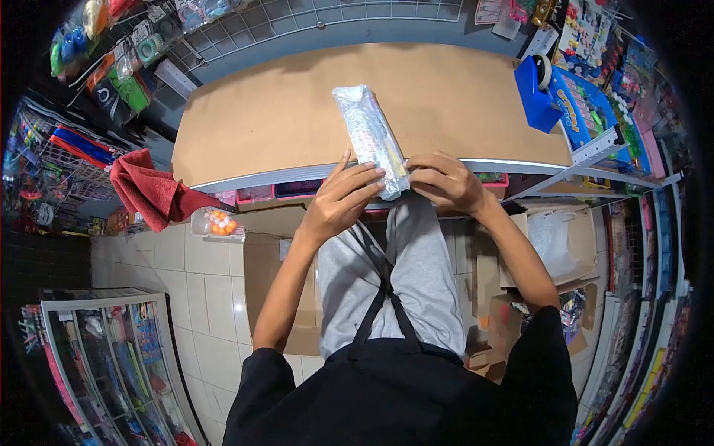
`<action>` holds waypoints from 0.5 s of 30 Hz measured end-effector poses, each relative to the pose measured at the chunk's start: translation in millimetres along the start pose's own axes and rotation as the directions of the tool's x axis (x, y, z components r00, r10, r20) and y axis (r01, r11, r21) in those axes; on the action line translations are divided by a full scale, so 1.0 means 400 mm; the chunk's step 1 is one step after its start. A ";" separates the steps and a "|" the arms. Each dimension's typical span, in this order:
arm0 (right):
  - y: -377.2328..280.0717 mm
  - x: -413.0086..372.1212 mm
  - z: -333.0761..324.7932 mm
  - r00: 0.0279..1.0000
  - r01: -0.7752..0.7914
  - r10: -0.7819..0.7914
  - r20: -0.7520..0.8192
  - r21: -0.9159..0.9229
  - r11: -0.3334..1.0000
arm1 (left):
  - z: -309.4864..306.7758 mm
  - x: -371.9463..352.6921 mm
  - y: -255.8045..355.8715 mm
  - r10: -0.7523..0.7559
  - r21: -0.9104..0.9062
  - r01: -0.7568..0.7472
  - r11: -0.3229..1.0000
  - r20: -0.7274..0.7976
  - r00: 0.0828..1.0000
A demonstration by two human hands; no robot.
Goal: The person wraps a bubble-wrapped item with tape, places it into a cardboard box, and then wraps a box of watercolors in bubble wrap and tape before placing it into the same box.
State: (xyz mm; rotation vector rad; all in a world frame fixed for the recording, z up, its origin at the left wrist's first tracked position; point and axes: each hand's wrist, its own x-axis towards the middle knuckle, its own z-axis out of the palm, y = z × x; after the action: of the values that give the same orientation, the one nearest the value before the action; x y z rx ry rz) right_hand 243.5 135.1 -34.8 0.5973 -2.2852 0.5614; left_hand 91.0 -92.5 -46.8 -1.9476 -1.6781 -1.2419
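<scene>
A long, narrow bubble-wrapped package [364,126] lies at a slant across the front edge of the brown tabletop [275,111], its near end sticking out over my lap. Through the clear wrap some printed and yellowish parts show, but I cannot make out the contents. My left hand [343,195] holds the package's near left side, with the fingers laid across the top. At the near right edge, my right hand [450,182] has its fingers curled and pinched against the wrap.
A blue tape dispenser [537,93] stands at the table's right end. A red cloth [152,189] hangs at the left corner. Below are open cardboard boxes [256,286], one with bubble wrap [550,241]. A glass display case [111,357] stands lower left; hanging goods line the walls.
</scene>
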 end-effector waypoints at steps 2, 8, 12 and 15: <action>0.000 0.003 -0.001 1.000 -0.006 0.006 -0.006 -0.010 1.000 | 0.004 -0.003 -0.007 0.027 -0.007 -0.027 1.000 -0.021 0.999; 0.004 -0.006 -0.005 0.998 0.065 -0.064 0.023 -0.071 0.995 | -0.006 -0.011 -0.013 0.104 0.099 -0.110 0.989 0.060 0.993; 0.013 -0.013 0.004 0.996 0.084 -0.084 0.005 -0.065 0.994 | -0.010 -0.017 -0.024 0.160 0.174 -0.176 0.969 0.106 0.981; 0.016 -0.010 0.011 0.995 0.098 -0.098 0.000 -0.062 0.993 | -0.003 -0.015 -0.039 0.218 0.171 -0.231 0.958 0.092 0.972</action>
State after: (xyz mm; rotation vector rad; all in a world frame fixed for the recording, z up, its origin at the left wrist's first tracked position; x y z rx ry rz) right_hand 240.4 138.6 -42.2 0.6739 -2.2484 0.4426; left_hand 76.7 -92.8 -55.2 -2.0254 -1.4922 -0.9145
